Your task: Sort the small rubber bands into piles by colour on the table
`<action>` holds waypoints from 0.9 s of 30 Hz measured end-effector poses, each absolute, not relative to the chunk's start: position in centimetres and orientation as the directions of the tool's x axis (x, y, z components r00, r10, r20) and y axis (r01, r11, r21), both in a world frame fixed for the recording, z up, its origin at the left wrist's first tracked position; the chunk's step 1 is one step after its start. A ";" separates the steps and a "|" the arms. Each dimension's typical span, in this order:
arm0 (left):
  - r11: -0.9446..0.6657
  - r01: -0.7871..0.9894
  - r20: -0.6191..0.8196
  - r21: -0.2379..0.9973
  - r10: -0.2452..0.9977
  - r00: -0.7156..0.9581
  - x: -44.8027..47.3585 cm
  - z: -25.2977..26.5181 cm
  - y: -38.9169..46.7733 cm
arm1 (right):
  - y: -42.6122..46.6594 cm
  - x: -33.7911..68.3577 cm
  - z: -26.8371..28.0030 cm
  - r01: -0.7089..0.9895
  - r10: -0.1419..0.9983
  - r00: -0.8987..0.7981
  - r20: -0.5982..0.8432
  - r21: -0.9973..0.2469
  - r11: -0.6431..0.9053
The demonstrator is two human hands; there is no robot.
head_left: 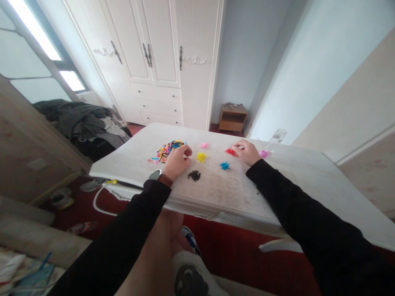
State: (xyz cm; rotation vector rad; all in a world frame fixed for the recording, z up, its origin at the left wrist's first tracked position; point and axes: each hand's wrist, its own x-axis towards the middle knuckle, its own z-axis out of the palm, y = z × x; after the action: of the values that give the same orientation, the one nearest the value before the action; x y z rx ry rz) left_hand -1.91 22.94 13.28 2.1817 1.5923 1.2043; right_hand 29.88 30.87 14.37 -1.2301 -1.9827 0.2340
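Observation:
A mixed heap of small, colourful rubber bands [168, 149] lies on the white table [228, 193]. My left hand [177, 162], a watch on its wrist, is beside this heap's right edge with its fingers curled in; what they hold, if anything, is too small to see. Over at the red pile [231, 152], my right hand [247, 151] rests with bent fingertips touching the bands, its grip partly hidden. Between the hands are single-colour piles: pink [204, 145], yellow [201, 157], blue [225, 165] and black [194, 176].
Right of my right hand lies a clear container [277, 137] with a pink-purple clump [264, 153] by its near end. A white cable [97, 201] hangs off the table's left front edge. Behind stand a white wardrobe [160, 53] and a small wooden nightstand [233, 119].

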 end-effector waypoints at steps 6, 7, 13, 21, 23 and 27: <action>-0.365 0.634 0.548 0.682 0.829 -0.111 -2.3 13.6 22.9 | 31.3 30.0 14.1 0.687 0.814 -0.239 0.530 -0.500 0.527; -0.348 0.634 0.550 0.691 0.822 -0.148 -2.4 13.6 22.8 | 31.3 30.0 14.1 0.688 0.808 -0.245 0.535 -0.491 0.534; -0.242 0.642 0.528 0.727 0.795 -0.299 -2.6 13.9 22.5 | 31.4 29.4 14.5 0.684 0.744 -0.339 0.576 -0.392 0.615; -0.212 0.607 0.497 0.766 0.794 -0.350 -2.8 13.8 22.9 | 31.3 28.3 14.5 0.649 0.695 -0.453 0.558 -0.328 0.687; -0.215 0.619 0.498 0.756 0.803 -0.329 -2.9 13.8 22.9 | 31.4 28.2 14.4 0.650 0.696 -0.445 0.564 -0.331 0.684; -0.190 0.642 0.493 0.743 0.804 -0.332 -3.1 13.3 23.3 | 31.5 27.9 14.3 0.660 0.702 -0.415 0.578 -0.340 0.670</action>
State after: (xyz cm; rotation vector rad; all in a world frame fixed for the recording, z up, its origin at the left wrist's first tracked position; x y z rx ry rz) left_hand -3.07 23.26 13.33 1.7138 1.8905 1.5481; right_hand 27.93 31.47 14.35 -1.0451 -2.1690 0.0766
